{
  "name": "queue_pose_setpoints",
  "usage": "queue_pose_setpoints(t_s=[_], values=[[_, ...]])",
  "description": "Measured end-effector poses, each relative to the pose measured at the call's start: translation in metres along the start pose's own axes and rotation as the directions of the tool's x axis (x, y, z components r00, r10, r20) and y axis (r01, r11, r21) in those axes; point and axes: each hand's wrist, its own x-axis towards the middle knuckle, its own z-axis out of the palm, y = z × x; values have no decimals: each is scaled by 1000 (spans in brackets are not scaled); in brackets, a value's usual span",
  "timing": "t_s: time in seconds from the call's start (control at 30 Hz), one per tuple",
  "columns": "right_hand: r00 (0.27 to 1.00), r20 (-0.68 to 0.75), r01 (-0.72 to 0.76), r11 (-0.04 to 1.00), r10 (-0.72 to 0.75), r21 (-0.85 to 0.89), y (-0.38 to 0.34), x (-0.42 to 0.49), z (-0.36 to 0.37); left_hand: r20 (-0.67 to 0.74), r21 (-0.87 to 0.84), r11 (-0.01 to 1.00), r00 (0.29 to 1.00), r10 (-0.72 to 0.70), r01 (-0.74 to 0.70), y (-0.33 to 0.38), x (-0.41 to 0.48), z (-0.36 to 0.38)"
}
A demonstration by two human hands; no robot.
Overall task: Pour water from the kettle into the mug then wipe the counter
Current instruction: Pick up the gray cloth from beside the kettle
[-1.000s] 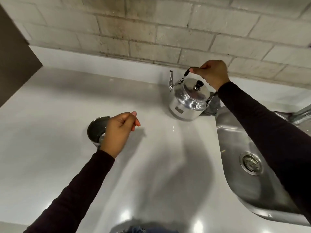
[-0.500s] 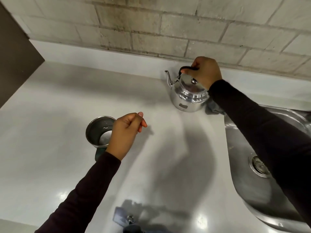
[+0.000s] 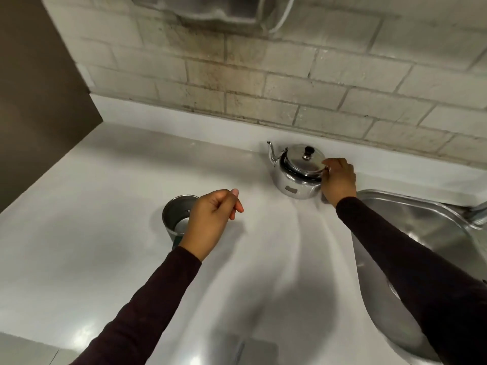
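Note:
A shiny steel kettle (image 3: 295, 177) with a black lid knob stands on the white counter (image 3: 92, 233) near the back wall, spout pointing left. Its black handle lies folded down around the lid. My right hand (image 3: 340, 181) rests against the kettle's right side, fingers pinched at the handle's end by the lid rim. A steel mug (image 3: 174, 219) stands left of centre with some water in its bottom. My left hand (image 3: 210, 222) hovers just right of the mug in a loose fist and hides part of its rim. It holds nothing.
A steel sink (image 3: 421, 233) is set into the counter at the right, with part of a tap (image 3: 479, 212) at the edge. A brick wall (image 3: 290, 88) runs behind. A dark panel (image 3: 39, 101) bounds the counter at the left.
The kettle, held up by its handle a second ago, now stands on the counter with the handle folded down. My right hand dropped to its right side. My left hand stayed by the mug.

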Motion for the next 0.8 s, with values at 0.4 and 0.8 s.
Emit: queue_pose_setpoints(t_s=[0.4,0.8], values=[[810,492,-187,936,319,-300,3,-9,28,-73,15,1000,997,-11,12,8,-62,-30],[888,372,-122,918,270,-376,-20,-82,34,-256,65,990,961,-102,123,-26,-89,-67]])
